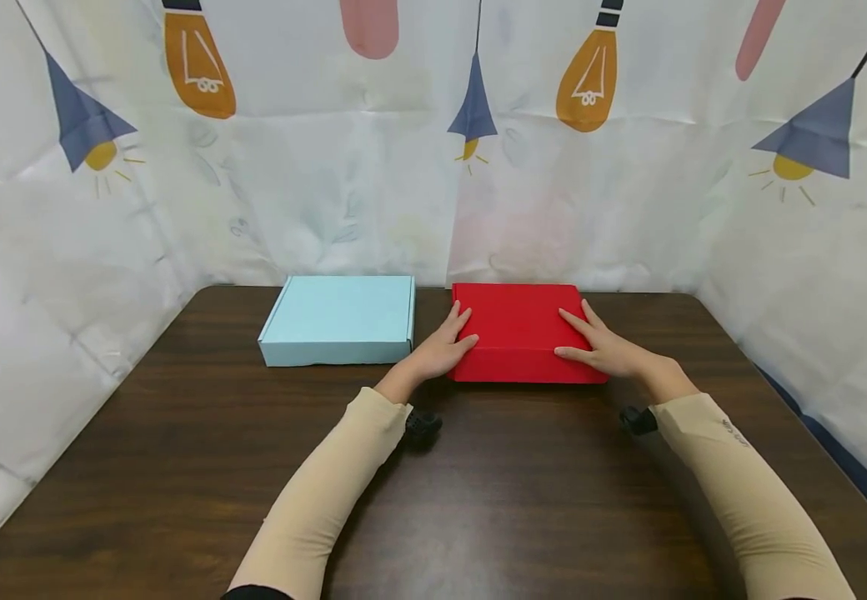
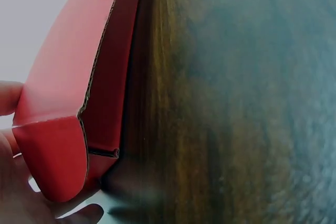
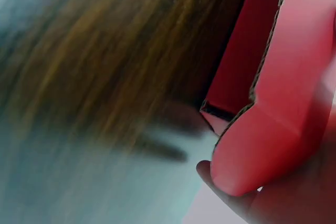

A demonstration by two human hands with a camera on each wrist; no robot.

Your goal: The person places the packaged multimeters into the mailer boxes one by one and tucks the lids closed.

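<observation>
A red cardboard box (image 1: 516, 317) lies toward the back of the brown table, right of the middle. My left hand (image 1: 437, 350) holds its left side, thumb near the front corner and fingers by the top edge. At the opposite side my right hand (image 1: 606, 348) grips it with spread fingers. In the left wrist view the lid's front flap (image 2: 76, 72) stands out from the box front, its rounded side tab beside my fingers. The right wrist view shows the other rounded tab (image 3: 257, 150) against my right hand, with a dark gap behind the flap.
Left of the red box lies a light blue cardboard box (image 1: 339, 312), flat and with its lid down. The dark wooden table (image 1: 471, 508) extends toward me. A white curtain (image 1: 291, 192) printed with lamps and bulbs hangs behind the table and along both sides.
</observation>
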